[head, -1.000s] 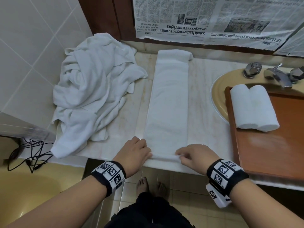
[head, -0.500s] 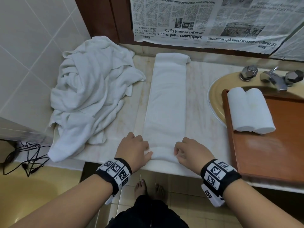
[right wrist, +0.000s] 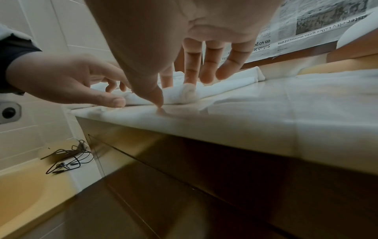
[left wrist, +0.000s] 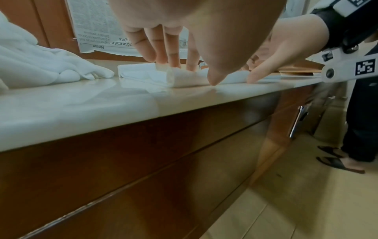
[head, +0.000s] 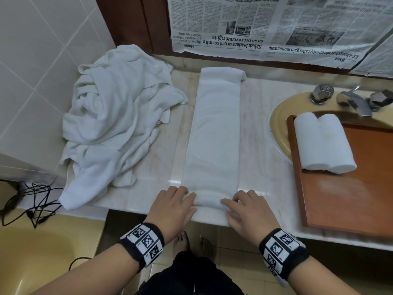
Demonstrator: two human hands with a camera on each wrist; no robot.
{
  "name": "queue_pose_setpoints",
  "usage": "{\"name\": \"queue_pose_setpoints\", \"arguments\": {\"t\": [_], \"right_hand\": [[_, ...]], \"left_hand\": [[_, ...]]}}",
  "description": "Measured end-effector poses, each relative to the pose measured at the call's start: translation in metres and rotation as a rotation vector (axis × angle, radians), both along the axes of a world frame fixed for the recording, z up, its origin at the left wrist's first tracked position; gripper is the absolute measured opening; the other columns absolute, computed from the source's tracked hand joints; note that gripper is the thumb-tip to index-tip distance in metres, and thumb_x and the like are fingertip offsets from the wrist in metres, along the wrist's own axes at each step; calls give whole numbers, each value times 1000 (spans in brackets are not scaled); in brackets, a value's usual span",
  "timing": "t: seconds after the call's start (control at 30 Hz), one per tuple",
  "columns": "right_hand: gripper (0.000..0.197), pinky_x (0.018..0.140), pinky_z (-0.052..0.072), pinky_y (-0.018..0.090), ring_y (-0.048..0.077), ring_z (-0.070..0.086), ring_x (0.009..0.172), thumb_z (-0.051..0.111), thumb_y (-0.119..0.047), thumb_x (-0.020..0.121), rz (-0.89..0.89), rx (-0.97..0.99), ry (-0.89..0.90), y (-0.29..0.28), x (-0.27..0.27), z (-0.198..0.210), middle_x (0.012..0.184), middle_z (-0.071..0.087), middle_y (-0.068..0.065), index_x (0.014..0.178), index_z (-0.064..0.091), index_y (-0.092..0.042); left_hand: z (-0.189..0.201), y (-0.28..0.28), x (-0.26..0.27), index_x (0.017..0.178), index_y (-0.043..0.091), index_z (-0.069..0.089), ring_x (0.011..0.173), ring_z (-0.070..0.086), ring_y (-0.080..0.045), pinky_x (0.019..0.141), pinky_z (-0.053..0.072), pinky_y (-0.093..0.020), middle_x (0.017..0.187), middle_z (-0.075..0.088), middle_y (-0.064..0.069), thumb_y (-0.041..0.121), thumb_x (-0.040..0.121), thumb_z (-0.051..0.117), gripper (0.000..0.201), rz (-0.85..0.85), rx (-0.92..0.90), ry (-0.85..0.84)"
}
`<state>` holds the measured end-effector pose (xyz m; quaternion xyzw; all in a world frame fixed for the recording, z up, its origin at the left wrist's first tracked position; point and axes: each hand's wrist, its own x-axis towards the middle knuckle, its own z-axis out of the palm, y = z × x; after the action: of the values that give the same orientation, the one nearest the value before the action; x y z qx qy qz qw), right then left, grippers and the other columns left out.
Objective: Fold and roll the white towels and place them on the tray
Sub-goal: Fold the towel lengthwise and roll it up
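The long folded towel (head: pixel 214 133) lies flat on the counter (head: pixel 261 133), with its near end by the counter's front edge. That end is curled into a small, tight roll. The left hand (head: pixel 173 207) and the right hand (head: pixel 248 211) rest on the roll with straight fingers, pushing, not grabbing. To roll it well, I think both hands should push evenly and keep the sides lined up. The towel looks soft and fluffy, and the counter smooth and shiny. Right of the towel, two rolled towels (head: pixel 323 143) sit on the brown wooden tray (head: pixel 350 201). Left of it is a crumpled towel pile (head: pixel 119 122).
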<state>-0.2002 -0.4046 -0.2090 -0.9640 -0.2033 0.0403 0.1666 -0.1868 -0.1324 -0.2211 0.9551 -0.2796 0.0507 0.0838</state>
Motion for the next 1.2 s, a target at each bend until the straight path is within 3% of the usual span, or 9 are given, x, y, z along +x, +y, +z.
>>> {"name": "queue_pose_setpoints", "arguments": {"t": [0.13,0.3,0.47,0.6,0.77,0.83,0.97,1.07,1.2], "right_hand": [[42,55,46,38,25,53,71,83,-18,68,-22,4,-14,1,2,-5,86,59,-4,107,72,-31],[37,52,45,36,26,53,66,83,-15,63,11,-36,-32,4,9,-7,78,58,-1,99,75,-24],[30,54,43,32,23,58,68,54,-31,77,-27,-9,24,3,16,0,73,59,-8,95,78,-31],[31,81,40,30,14,48,98,52,-41,96,-98,-55,284,-5,29,6,90,54,-17,121,69,-41],[26,85,39,27,7,42,97,53,-43,99,-129,42,435,-10,40,5,92,49,-16,120,69,-45],[23,84,43,27,7,50,93,57,-41,98,-130,67,501,-12,46,8,91,54,-14,117,71,-43],[10,82,51,31,3,60,83,69,-36,90,-211,191,575,-16,52,17,86,65,-10,96,64,-43],[18,78,52,31,7,62,81,70,-35,89,-231,213,587,-18,55,21,83,67,-8,95,55,-43],[9,83,46,30,6,50,92,64,-36,95,-146,102,367,-11,45,17,94,52,-15,99,62,-44]], "left_hand": [[-11,2,4,115,17,68,83,55,-29,64,41,-38,109,62,-6,32,91,75,29,-4,-17,-24],[-21,6,13,110,18,64,79,50,-29,62,39,-38,103,59,-4,17,69,89,48,-42,44,7],[-10,9,23,98,20,68,77,50,-27,61,40,-38,92,59,1,32,95,68,13,-79,-12,-15],[1,13,31,99,30,73,83,50,-20,66,44,-36,95,58,9,53,100,45,36,26,-52,158],[19,11,50,113,37,75,100,43,-13,92,43,-32,100,54,17,63,97,49,40,161,-64,522],[23,10,59,107,38,78,100,46,-11,88,45,-30,95,61,19,65,93,57,37,217,-80,602],[29,6,72,77,34,75,80,63,-2,75,55,-28,80,71,16,64,77,74,30,410,-147,710],[31,-1,71,76,35,70,85,61,-5,76,56,-31,83,67,14,64,73,76,29,447,-146,662],[26,-8,59,95,36,67,102,44,-12,85,48,-32,97,58,13,56,85,71,23,357,-104,449]]}}
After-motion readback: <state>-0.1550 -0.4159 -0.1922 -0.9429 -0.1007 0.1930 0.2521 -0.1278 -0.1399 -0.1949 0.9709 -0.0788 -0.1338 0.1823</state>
